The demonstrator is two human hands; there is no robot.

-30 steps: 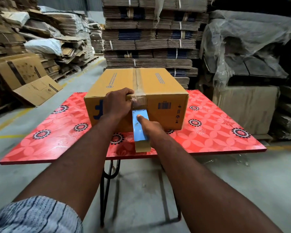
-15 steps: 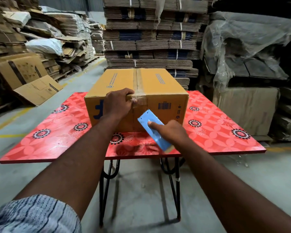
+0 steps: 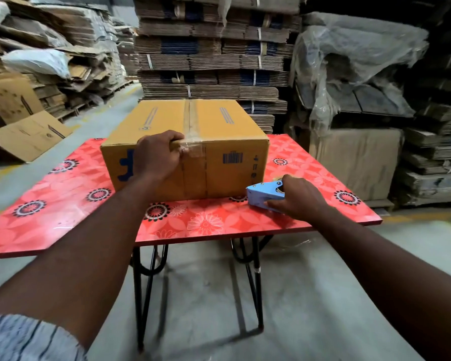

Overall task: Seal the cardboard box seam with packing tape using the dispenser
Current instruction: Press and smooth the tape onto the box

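Observation:
A closed brown cardboard box (image 3: 219, 126) sits on a red flowered table (image 3: 63, 204). A strip of clear packing tape (image 3: 192, 121) runs along the top seam and folds over the near edge. My left hand (image 3: 158, 155) presses on the near top edge of the box, with the thumb on the tape end. My right hand (image 3: 300, 198) grips a blue tape dispenser (image 3: 264, 195), which lies on the table beside the box's near right corner.
Tall stacks of flattened cardboard (image 3: 211, 53) stand behind the table. Plastic-covered bundles (image 3: 354, 63) are piled at the right, loose cartons (image 3: 23, 131) lean at the left. Grey concrete floor (image 3: 206, 295) lies below the black table legs (image 3: 141, 295).
My right hand has pulled the dispenser off the box's front face and carried it right, down onto the table. My left hand has stayed on the box edge.

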